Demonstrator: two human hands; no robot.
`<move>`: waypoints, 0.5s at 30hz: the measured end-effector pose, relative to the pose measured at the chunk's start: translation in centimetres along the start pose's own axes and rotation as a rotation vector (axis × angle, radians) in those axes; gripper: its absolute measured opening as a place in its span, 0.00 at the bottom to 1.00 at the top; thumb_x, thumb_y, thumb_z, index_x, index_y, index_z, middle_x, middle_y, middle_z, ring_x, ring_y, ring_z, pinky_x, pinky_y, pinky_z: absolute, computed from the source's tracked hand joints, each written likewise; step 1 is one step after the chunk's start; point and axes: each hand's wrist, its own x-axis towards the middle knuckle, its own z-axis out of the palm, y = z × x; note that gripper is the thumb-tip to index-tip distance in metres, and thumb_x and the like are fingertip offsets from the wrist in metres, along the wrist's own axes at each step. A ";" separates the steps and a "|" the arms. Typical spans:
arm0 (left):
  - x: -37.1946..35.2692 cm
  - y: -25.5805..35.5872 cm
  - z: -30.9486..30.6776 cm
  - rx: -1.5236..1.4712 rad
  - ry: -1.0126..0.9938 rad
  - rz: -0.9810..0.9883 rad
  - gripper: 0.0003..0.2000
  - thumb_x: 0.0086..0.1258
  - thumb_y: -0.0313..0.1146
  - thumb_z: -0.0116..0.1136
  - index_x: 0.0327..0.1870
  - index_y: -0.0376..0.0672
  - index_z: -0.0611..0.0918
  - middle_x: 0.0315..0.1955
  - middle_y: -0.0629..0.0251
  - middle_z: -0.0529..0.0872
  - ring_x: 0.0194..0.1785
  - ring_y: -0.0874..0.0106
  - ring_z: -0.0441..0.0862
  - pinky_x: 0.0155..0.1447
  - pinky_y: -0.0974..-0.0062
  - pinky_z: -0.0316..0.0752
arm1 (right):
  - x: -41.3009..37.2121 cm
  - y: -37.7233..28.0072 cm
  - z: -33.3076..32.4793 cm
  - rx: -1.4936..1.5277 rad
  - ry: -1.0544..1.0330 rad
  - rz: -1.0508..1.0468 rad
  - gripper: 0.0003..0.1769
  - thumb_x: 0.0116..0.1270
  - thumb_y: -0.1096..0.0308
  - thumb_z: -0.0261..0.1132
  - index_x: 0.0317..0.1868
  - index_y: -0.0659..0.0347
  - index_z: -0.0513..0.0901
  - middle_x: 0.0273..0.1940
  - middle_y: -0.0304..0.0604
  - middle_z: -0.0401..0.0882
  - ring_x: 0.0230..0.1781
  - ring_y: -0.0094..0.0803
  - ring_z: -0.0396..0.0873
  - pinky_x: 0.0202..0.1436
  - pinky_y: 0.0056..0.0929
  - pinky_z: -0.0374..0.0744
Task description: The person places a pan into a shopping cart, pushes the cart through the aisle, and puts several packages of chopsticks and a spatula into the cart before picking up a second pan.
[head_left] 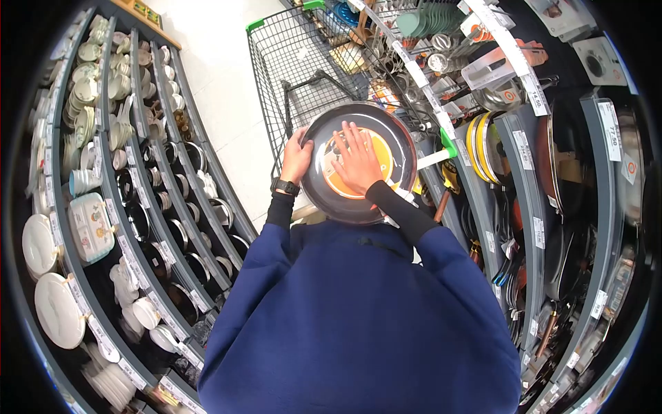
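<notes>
A dark frying pan (pixel 318 188) with a round orange and white label (pixel 385 153) in its middle is held in front of my body. My left hand (pixel 296 160), with a black watch (pixel 285 185) on the wrist, grips the pan's left rim, thumb over the edge. Flat on the label lies my right hand (pixel 358 161), fingers stretched out and a little apart. The pan's handle and underside are hidden. Just beyond the pan stands a black wire shopping cart (pixel 276 72) with green corners.
Shelves of white plates and bowls (pixel 61 310) curve along the left. To the right, shelves carry pans (pixel 557 169), yellow-rimmed pans (pixel 476 148) and utensils. Green plates (pixel 434 21) stand at the upper right. The pale tiled floor (pixel 207 62) shows left of the cart.
</notes>
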 end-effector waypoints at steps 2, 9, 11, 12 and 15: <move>-0.1 0.6 0.1 0.019 -0.004 -0.015 0.19 0.70 0.23 0.53 0.62 0.33 0.77 0.51 0.60 0.85 0.53 0.72 0.82 0.60 0.75 0.73 | 0.1 0.3 -0.2 0.011 -0.027 -0.047 0.38 0.72 0.47 0.55 0.76 0.58 0.62 0.79 0.55 0.51 0.81 0.47 0.46 0.81 0.52 0.45; -1.7 3.1 -0.1 0.263 0.083 0.223 0.17 0.74 0.27 0.50 0.63 0.36 0.75 0.54 0.43 0.83 0.60 0.51 0.81 0.63 0.64 0.73 | 0.3 0.0 -0.4 0.023 -0.035 -0.021 0.38 0.72 0.47 0.56 0.76 0.57 0.61 0.79 0.52 0.50 0.81 0.45 0.46 0.81 0.50 0.44; -2.0 2.6 -0.2 0.284 0.090 0.160 0.18 0.75 0.27 0.50 0.64 0.34 0.74 0.55 0.47 0.84 0.60 0.54 0.81 0.64 0.65 0.73 | 0.4 0.0 -0.4 0.020 -0.032 -0.009 0.39 0.72 0.47 0.56 0.77 0.57 0.61 0.79 0.51 0.50 0.81 0.45 0.45 0.82 0.50 0.44; -2.1 2.3 -0.2 0.285 0.088 0.164 0.18 0.75 0.27 0.50 0.64 0.34 0.74 0.55 0.47 0.84 0.60 0.54 0.81 0.64 0.65 0.73 | 0.4 -0.1 -0.4 0.026 -0.028 -0.009 0.39 0.72 0.47 0.56 0.76 0.57 0.61 0.79 0.51 0.51 0.81 0.45 0.46 0.82 0.50 0.44; -2.1 1.6 -0.6 0.092 0.080 -0.014 0.21 0.77 0.31 0.49 0.67 0.34 0.72 0.62 0.54 0.80 0.66 0.63 0.76 0.69 0.68 0.68 | 0.4 -0.2 -0.3 0.036 -0.020 -0.011 0.39 0.71 0.46 0.57 0.76 0.56 0.62 0.79 0.51 0.51 0.81 0.45 0.46 0.82 0.50 0.44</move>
